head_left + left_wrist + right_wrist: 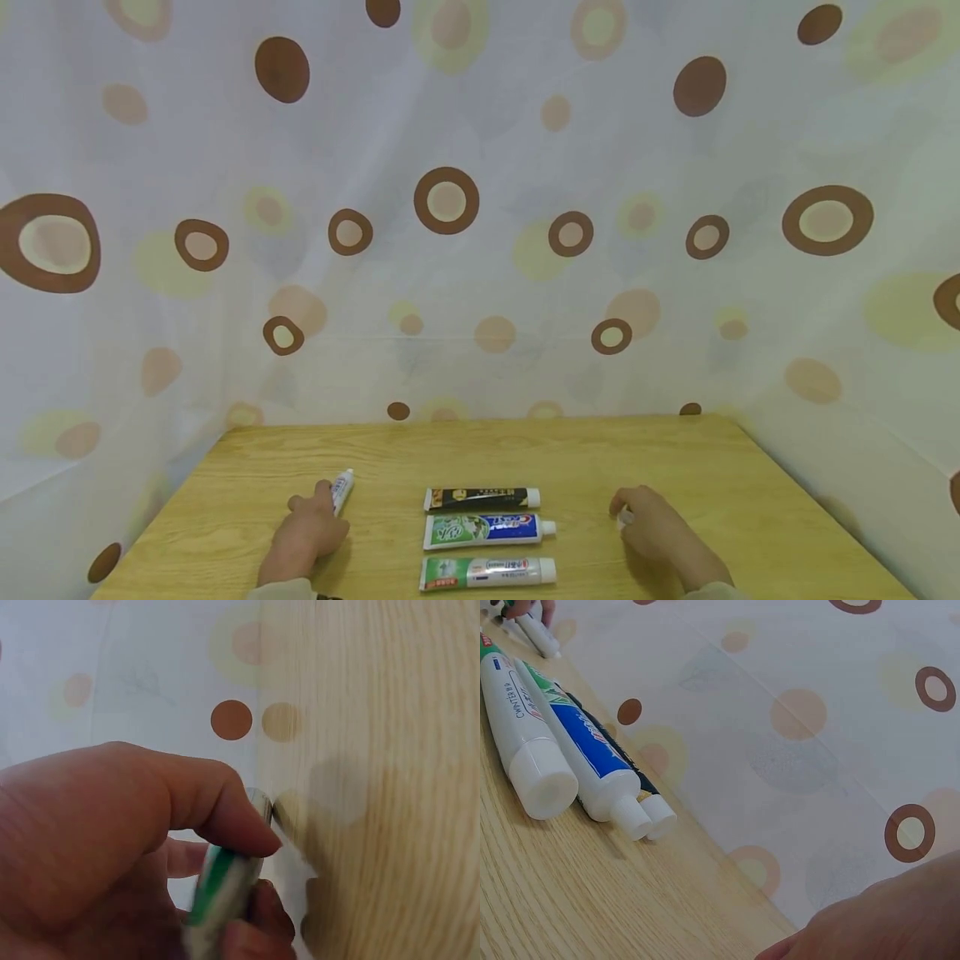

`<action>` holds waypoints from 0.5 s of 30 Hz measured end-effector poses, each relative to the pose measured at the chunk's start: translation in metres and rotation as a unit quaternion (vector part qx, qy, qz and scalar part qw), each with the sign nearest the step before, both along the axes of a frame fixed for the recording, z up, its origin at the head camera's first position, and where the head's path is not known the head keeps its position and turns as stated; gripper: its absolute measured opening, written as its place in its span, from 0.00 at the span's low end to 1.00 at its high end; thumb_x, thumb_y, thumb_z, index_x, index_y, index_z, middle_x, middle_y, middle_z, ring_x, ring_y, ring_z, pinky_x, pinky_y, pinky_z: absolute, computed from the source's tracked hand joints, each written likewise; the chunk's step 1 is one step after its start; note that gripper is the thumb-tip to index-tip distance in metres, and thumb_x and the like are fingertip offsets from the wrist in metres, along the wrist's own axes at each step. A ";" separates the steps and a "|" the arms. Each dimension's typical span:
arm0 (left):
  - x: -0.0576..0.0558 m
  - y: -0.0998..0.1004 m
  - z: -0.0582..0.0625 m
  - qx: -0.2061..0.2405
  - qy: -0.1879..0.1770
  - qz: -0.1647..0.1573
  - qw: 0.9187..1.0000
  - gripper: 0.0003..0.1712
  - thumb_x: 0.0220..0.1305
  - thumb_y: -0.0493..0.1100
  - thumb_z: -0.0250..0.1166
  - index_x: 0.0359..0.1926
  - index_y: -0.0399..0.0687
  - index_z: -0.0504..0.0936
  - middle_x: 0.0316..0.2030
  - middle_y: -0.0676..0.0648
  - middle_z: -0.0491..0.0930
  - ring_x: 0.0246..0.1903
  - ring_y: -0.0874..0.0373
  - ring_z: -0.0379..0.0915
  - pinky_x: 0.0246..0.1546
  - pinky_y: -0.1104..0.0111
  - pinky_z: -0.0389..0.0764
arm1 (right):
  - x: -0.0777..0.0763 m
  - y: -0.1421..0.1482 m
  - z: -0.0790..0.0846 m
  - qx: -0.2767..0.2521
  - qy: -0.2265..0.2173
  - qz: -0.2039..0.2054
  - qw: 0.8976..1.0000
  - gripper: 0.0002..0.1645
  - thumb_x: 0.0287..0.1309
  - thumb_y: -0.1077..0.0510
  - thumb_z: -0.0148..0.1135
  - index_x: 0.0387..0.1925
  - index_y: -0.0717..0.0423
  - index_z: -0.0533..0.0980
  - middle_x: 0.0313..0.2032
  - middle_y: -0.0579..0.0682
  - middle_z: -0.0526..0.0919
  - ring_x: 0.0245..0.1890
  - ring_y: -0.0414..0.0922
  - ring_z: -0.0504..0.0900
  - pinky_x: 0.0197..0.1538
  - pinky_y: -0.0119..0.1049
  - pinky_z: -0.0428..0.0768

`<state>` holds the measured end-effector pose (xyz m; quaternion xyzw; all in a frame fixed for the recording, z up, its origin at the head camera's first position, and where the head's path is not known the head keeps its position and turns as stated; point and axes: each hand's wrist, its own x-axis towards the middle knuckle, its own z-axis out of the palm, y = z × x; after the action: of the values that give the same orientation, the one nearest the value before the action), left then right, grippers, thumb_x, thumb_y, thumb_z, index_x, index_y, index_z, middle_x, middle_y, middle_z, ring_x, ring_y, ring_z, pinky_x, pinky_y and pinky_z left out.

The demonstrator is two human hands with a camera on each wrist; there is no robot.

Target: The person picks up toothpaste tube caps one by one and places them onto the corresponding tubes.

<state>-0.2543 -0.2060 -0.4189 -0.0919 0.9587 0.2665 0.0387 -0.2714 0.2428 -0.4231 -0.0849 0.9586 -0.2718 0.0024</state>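
My left hand (pixel 303 527) grips a white toothpaste tube (pixel 342 492) at the left of the table; its white end points away from me. In the left wrist view the thumb presses on this tube (pixel 221 889), which shows a green patch. At the right my right hand (pixel 656 529) has its fingers curled round a small whitish object (pixel 625 518), mostly hidden and too small to tell. Between the hands lie three toothpaste tubes in a column: a black one (pixel 480 498), a green and blue one (pixel 483 531) and a green and white one (pixel 487 572), white caps to the right.
The wooden table (pixel 570 454) has light grain. A white curtain (pixel 495 283) with brown, yellow and pink spots hangs behind it and on both sides.
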 end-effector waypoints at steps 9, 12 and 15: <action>-0.002 -0.001 0.001 0.003 0.046 0.001 0.999 0.30 0.64 0.35 0.51 0.66 0.29 0.58 0.44 0.20 0.68 0.33 0.41 0.72 0.32 0.51 0.76 | -0.001 0.001 0.002 -0.016 -0.012 -0.006 1.000 0.17 0.45 0.77 0.60 0.38 0.61 0.79 0.43 0.59 0.80 0.40 0.49 0.78 0.43 0.47 0.81; -0.004 0.000 0.006 0.019 0.075 -0.004 0.997 0.30 0.66 0.35 0.52 0.68 0.31 0.60 0.46 0.20 0.69 0.32 0.43 0.72 0.29 0.56 0.75 | -0.001 0.000 0.002 -0.013 -0.007 -0.008 1.000 0.18 0.45 0.77 0.59 0.38 0.60 0.80 0.45 0.60 0.81 0.43 0.51 0.79 0.47 0.51 0.81; -0.006 0.002 0.010 0.055 0.089 -0.007 0.994 0.31 0.67 0.37 0.54 0.69 0.33 0.60 0.47 0.24 0.72 0.31 0.47 0.71 0.26 0.61 0.73 | -0.001 -0.001 0.001 -0.020 -0.006 -0.010 1.000 0.14 0.50 0.75 0.60 0.37 0.60 0.79 0.43 0.58 0.82 0.42 0.50 0.80 0.47 0.51 0.81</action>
<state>-0.2599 -0.2044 -0.4085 -0.0584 0.9428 0.3258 -0.0400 -0.2720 0.2419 -0.4223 -0.0740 0.9539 -0.2910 0.0039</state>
